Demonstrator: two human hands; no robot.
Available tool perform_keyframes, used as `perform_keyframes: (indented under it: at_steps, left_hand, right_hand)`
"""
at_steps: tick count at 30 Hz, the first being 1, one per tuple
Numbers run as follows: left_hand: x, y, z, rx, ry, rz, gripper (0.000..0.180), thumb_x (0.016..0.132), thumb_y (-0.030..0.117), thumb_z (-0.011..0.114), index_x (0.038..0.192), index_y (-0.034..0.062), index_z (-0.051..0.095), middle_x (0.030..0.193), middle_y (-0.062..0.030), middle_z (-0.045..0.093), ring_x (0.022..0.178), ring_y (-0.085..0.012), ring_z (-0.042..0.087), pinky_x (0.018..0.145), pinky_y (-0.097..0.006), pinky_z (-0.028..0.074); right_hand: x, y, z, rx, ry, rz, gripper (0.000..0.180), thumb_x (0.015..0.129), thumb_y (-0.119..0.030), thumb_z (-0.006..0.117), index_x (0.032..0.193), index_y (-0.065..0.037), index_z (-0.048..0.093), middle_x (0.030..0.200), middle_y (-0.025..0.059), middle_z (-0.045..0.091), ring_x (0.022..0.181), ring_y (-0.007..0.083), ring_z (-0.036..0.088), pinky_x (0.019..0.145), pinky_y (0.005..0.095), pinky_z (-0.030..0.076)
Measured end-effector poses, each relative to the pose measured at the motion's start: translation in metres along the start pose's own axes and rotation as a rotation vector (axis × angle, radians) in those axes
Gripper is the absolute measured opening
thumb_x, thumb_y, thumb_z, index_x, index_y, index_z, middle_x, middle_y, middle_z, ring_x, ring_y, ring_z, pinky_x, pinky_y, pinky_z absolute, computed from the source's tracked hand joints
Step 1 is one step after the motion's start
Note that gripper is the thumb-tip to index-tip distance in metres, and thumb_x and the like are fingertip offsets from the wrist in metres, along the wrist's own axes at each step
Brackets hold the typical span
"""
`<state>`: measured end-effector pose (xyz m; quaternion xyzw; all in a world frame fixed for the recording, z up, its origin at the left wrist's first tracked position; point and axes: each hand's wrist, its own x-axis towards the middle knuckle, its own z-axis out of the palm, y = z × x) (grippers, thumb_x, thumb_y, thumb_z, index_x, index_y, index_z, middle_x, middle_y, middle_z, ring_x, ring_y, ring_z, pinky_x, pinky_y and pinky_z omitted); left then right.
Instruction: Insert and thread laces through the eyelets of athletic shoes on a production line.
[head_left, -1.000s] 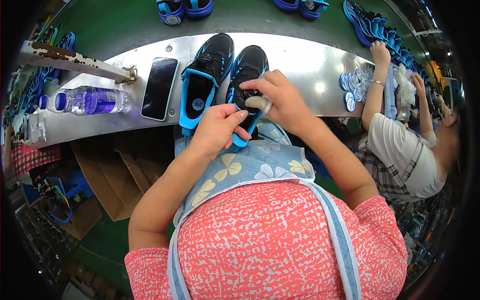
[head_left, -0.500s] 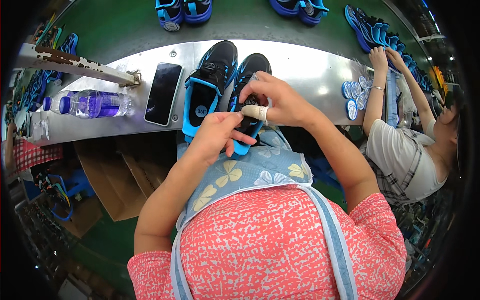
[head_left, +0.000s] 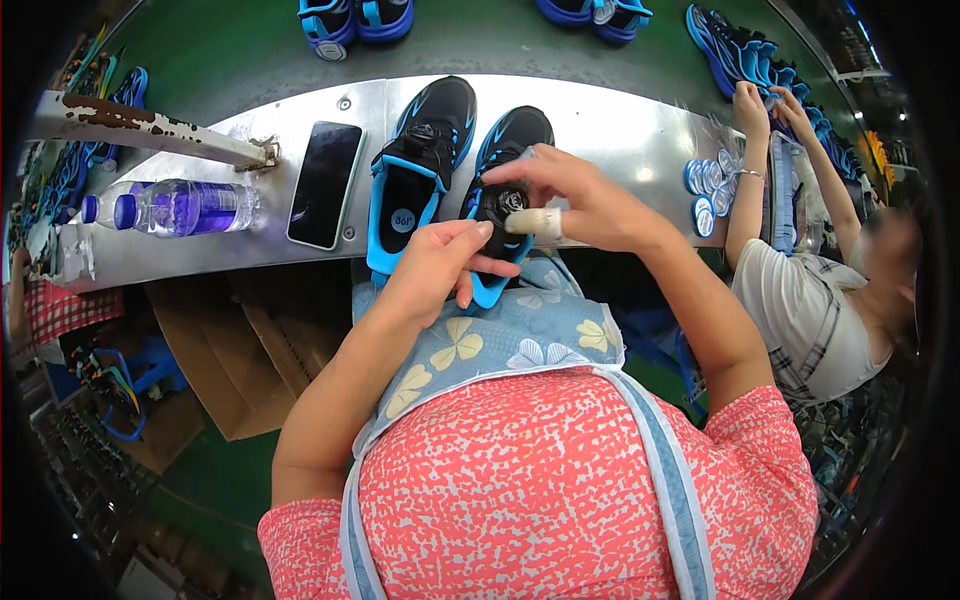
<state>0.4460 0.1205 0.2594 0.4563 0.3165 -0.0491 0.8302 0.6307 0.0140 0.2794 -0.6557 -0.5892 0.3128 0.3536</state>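
Note:
Two black and blue shoes lie side by side on a metal table (head_left: 620, 110), heels toward me. My left hand (head_left: 435, 265) grips the heel end of the right shoe (head_left: 508, 140). My right hand (head_left: 575, 200), with a taped finger, pinches the round dial on that shoe's tongue. The left shoe (head_left: 420, 170) rests untouched just beside my left hand, its blue insole showing.
A black phone (head_left: 324, 183) and a purple-tinted water bottle (head_left: 180, 207) lie left of the shoes. A rusty bar (head_left: 150, 125) crosses the far left. Another person (head_left: 800, 300) works at the right beside blue round parts (head_left: 708, 185). More shoes (head_left: 355, 18) lie on a green belt beyond.
My right hand has shifted from the shoe's heel area forward onto the dial on the tongue. My left hand has stayed at the heel end of the right shoe.

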Motion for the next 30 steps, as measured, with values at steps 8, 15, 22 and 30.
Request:
perform_keyframes:
  at_steps: [8,15,22,30]
  left_hand:
    - [-0.003,-0.003,0.003,-0.031,-0.048,0.024,0.030,0.098,0.023,0.046,0.105,-0.0032,0.059,0.092,-0.0151,0.067,0.077,-0.0135,0.068,0.038,-0.016,0.038]
    - [-0.043,0.010,-0.021,0.225,0.285,0.275,0.027,0.095,0.014,0.049,0.115,-0.0033,0.054,0.113,-0.0138,0.060,0.085,-0.0129,0.063,0.050,-0.019,0.045]
    - [-0.004,0.006,-0.074,0.757,0.543,0.509,0.038,0.081,0.010,0.060,0.116,-0.0038,0.056,0.096,-0.0206,0.062,0.081,-0.0312,0.061,0.074,-0.037,0.047]
    - [-0.018,0.011,-0.074,0.733,0.459,0.382,0.032,0.083,0.009,0.059,0.114,0.0036,0.063,0.090,-0.0178,0.067,0.079,-0.0264,0.065,0.073,-0.034,0.048]
  right_hand:
    - [-0.016,-0.009,0.030,-0.405,0.325,-0.007,0.027,0.075,-0.018,0.071,0.098,-0.004,0.066,0.076,0.0113,0.059,0.073,0.0308,0.059,0.064,0.0390,0.047]
    - [-0.032,-0.042,0.007,-0.321,0.212,0.242,0.085,0.068,-0.031,0.081,0.141,-0.016,0.040,0.109,0.0189,0.052,0.097,0.0313,0.054,0.084,0.0376,0.044]
    - [-0.012,-0.020,0.012,-0.438,0.282,0.069,0.063,0.062,0.011,0.059,0.122,-0.009,0.052,0.116,0.0165,0.050,0.105,0.0373,0.050,0.092,0.0401,0.044]
    - [0.016,-0.073,-0.042,-0.070,-0.117,0.397,0.063,0.073,-0.005,0.066,0.132,-0.016,0.048,0.129,0.0158,0.045,0.119,0.0364,0.044,0.101,0.0436,0.037]
